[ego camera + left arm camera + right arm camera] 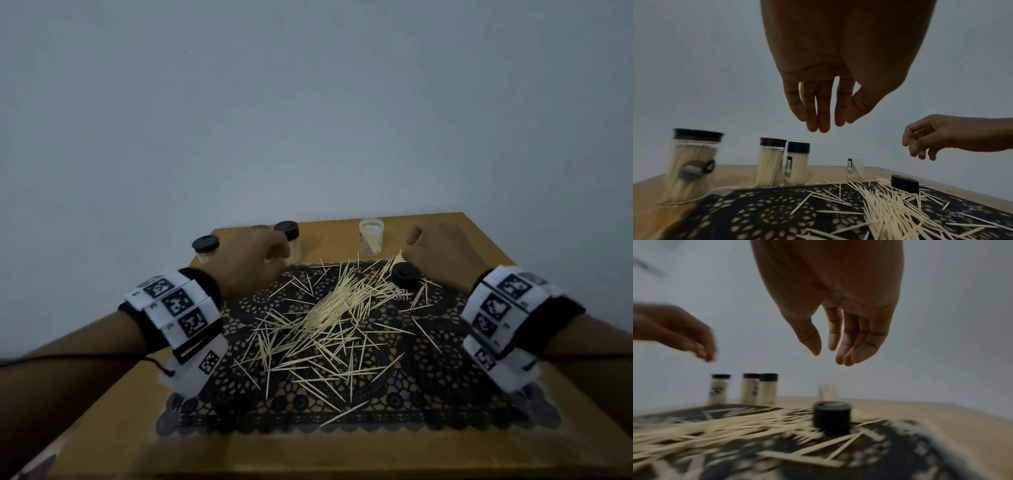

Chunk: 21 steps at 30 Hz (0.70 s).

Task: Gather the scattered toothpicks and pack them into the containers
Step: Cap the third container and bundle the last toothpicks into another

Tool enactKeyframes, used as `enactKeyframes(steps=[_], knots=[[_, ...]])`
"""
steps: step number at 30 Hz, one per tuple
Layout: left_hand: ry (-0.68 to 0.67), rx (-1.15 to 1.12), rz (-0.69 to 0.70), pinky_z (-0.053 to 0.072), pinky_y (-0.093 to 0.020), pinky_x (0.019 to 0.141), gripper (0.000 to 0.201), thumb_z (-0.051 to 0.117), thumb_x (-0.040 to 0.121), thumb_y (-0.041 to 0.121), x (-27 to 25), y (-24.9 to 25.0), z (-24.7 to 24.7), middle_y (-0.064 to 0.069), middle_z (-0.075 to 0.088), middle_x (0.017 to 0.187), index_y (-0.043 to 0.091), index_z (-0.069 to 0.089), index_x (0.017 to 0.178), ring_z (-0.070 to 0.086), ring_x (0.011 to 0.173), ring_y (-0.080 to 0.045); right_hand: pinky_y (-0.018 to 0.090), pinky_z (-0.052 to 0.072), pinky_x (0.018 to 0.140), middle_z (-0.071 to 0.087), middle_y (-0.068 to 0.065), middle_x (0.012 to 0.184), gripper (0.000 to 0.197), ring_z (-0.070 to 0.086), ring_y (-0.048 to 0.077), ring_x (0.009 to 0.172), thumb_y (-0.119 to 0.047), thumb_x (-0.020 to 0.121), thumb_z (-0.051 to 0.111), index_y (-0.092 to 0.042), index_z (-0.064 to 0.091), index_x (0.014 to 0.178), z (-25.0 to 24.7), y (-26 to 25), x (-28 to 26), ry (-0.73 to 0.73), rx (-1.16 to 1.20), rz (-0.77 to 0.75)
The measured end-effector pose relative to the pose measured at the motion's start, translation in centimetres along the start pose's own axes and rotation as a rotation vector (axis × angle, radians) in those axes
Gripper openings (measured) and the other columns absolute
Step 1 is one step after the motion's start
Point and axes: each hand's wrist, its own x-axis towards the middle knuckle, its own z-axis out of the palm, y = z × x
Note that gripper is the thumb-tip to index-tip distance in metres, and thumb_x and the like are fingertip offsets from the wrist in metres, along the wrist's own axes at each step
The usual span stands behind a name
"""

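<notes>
Both hands are hovering empty, fingers hanging relaxed. Right hand (442, 253) is sitting just beyond the loose black cap (406, 275); left hand (251, 260) is farther left, by the 3 capped jars (795, 162). The toothpicks (329, 308) are lying on the black lace mat (445, 383), nearer the person than the cap, the dense bundle running diagonally toward it. The open container (371, 235) is standing beyond the cap on the counter (479, 246), nearer the right hand. Jar labels are unreadable.

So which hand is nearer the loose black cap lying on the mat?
Right. The right hand hovers just above and beside the loose black cap, holding nothing. The left hand is across the mat, over by the capped containers, also holding nothing.
</notes>
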Motion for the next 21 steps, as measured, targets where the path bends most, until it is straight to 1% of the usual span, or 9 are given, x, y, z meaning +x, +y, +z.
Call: enactKeyframes(steps=[2, 4, 6, 9, 11, 13, 15, 18, 21], knots=[[0.027, -0.025, -0.017, 0.048, -0.026, 0.073, 0.006, 0.064, 0.087, 0.015, -1.4, -0.8, -0.7, 0.007, 0.064, 0.087, 0.021, 0.062, 0.085, 0.059, 0.080, -0.009, 0.029, 0.036, 0.060, 0.063, 0.004, 0.094, 0.011, 0.054, 0.020, 0.082, -0.018, 0.082, 0.066, -0.013, 0.060, 0.090, -1.0, 0.3, 1.5, -0.027, -0.033, 0.015], [0.047, -0.035, -0.028, 0.043, -0.018, 0.068, 0.009, 0.064, 0.087, 0.013, -3.0, -1.5, -1.2, 0.009, 0.062, 0.083, 0.021, 0.063, 0.085, 0.056, 0.077, -0.002, 0.028, 0.037, 0.065, 0.062, 0.007, 0.104, 0.021, 0.053, 0.021, 0.087, -0.019, 0.082, 0.069, -0.011, 0.060, 0.099, -1.4, 0.3, 3.0, -0.069, -0.033, 0.034], [0.054, -0.035, -0.018, 0.045, -0.023, 0.069, 0.010, 0.063, 0.088, 0.011, -4.6, -2.1, -1.4, 0.008, 0.063, 0.083, 0.021, 0.063, 0.085, 0.056, 0.077, -0.002, 0.028, 0.036, 0.072, 0.059, 0.009, 0.114, 0.032, 0.051, 0.022, 0.095, -0.022, 0.082, 0.070, -0.009, 0.058, 0.109, -1.1, 0.0, 4.3, -0.099, -0.052, 0.038], [0.042, -0.036, -0.037, 0.050, -0.037, 0.073, 0.010, 0.064, 0.088, 0.011, -6.2, -2.7, -1.2, 0.003, 0.063, 0.088, 0.021, 0.065, 0.089, 0.057, 0.080, -0.012, 0.031, 0.040, 0.080, 0.056, 0.013, 0.125, 0.049, 0.052, 0.029, 0.110, -0.030, 0.084, 0.071, -0.004, 0.054, 0.122, 0.1, -0.9, 6.2, -0.129, -0.090, 0.023], [0.048, -0.039, -0.045, 0.050, -0.038, 0.074, 0.013, 0.064, 0.088, 0.012, -6.8, -3.2, -1.0, 0.003, 0.062, 0.089, 0.024, 0.065, 0.088, 0.057, 0.081, -0.011, 0.036, 0.045, 0.087, 0.056, 0.016, 0.126, 0.056, 0.053, 0.032, 0.113, -0.035, 0.084, 0.073, -0.001, 0.052, 0.123, 1.2, -1.6, 7.4, -0.139, -0.112, 0.010], [0.059, -0.058, -0.052, 0.050, -0.035, 0.075, 0.013, 0.064, 0.088, 0.013, -7.1, -3.5, -1.0, 0.006, 0.061, 0.092, 0.025, 0.065, 0.088, 0.057, 0.082, -0.005, 0.039, 0.048, 0.089, 0.058, 0.018, 0.124, 0.059, 0.055, 0.033, 0.111, -0.038, 0.083, 0.073, 0.002, 0.052, 0.122, 2.1, -2.2, 8.4, -0.160, -0.136, 0.006], [0.078, -0.067, -0.057, 0.050, -0.033, 0.075, 0.011, 0.065, 0.088, 0.012, -7.4, -3.9, -1.1, 0.009, 0.061, 0.094, 0.023, 0.066, 0.088, 0.057, 0.084, -0.001, 0.037, 0.048, 0.083, 0.060, 0.019, 0.119, 0.060, 0.057, 0.033, 0.104, -0.040, 0.082, 0.074, 0.003, 0.054, 0.119, 2.8, -2.8, 9.2, -0.193, -0.160, 0.000], [0.112, -0.083, -0.078, 0.052, -0.035, 0.075, 0.011, 0.066, 0.086, 0.010, -7.6, -4.3, -1.5, 0.010, 0.062, 0.094, 0.020, 0.067, 0.089, 0.060, 0.083, -0.004, 0.032, 0.043, 0.068, 0.062, 0.018, 0.106, 0.058, 0.054, 0.029, 0.086, -0.042, 0.079, 0.076, 0.004, 0.057, 0.110, 3.8, -3.4, 10.0, -0.252, -0.221, -0.004], [0.135, -0.091, -0.088, 0.053, -0.036, 0.076, 0.013, 0.065, 0.086, 0.008, -7.8, -4.5, -2.0, 0.008, 0.063, 0.092, 0.021, 0.067, 0.087, 0.061, 0.082, -0.007, 0.030, 0.036, 0.056, 0.056, 0.013, 0.092, 0.055, 0.052, 0.027, 0.081, -0.042, 0.079, 0.076, 0.003, 0.055, 0.102, 4.8, -3.4, 10.5, -0.287, -0.255, 0.007]])
